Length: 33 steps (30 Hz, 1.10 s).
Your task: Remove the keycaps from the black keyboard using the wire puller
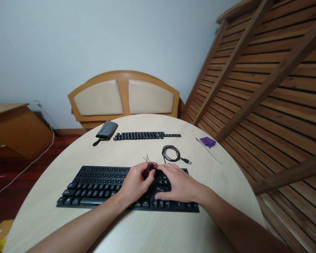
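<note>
While the left hand (135, 181) is pinching the wire tool (151, 167) above the keyboard (94, 201), prongs pointing away, the right hand (177, 183) is resting, spread wide, over the right end; loose keycaps (139, 135) are lying in rows beyond.

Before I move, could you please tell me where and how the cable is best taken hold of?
I'd pinch the cable by its coil's far edge, probably from above: the loops lie flat, and the near edge is close to the right hand.
</note>
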Each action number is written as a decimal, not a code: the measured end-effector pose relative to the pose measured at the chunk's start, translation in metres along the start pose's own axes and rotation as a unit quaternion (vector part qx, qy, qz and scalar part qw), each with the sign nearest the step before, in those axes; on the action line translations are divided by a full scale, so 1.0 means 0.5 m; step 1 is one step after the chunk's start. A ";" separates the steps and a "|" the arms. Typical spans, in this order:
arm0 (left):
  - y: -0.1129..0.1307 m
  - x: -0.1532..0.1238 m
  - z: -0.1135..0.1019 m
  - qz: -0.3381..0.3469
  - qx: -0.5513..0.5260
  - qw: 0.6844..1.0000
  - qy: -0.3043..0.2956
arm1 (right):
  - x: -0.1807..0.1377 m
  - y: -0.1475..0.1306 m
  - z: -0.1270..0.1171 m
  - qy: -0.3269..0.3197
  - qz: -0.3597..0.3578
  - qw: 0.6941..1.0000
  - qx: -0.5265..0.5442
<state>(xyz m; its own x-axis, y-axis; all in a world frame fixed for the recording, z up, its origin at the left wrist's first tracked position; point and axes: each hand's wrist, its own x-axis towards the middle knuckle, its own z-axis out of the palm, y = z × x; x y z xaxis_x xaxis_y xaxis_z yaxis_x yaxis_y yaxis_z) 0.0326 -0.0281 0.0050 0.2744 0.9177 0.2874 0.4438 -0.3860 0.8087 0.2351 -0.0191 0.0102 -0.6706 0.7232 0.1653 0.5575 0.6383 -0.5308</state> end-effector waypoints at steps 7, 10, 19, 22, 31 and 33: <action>-0.001 0.005 -0.003 -0.042 -0.105 0.993 -0.045 | -0.003 -0.001 -0.013 -0.001 0.015 0.999 0.028; 0.000 0.006 -0.005 -0.065 -0.108 0.991 -0.051 | -0.004 0.002 -0.013 0.003 0.004 0.999 0.037; 0.001 0.009 -0.007 -0.083 -0.170 0.977 -0.103 | -0.002 0.009 -0.015 -0.006 -0.016 0.999 0.036; 0.003 0.008 -0.007 -0.082 -0.165 0.978 -0.101 | -0.002 0.010 -0.018 -0.006 -0.020 0.999 0.042; -0.001 0.002 -0.007 -0.084 -0.192 0.974 -0.092 | -0.002 0.015 -0.008 0.039 -0.027 0.998 0.049; 0.001 0.001 -0.008 -0.086 -0.194 0.973 -0.093 | 0.000 0.017 -0.004 0.048 -0.032 0.997 0.053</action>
<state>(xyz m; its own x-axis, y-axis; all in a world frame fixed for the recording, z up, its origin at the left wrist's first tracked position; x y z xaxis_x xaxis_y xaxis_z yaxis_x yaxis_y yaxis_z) 0.0297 -0.0273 0.0076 0.3896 0.9189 0.0614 0.1521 -0.1300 0.9798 0.2408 -0.0133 0.0073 -0.6497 0.7078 0.2775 0.4572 0.6553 -0.6013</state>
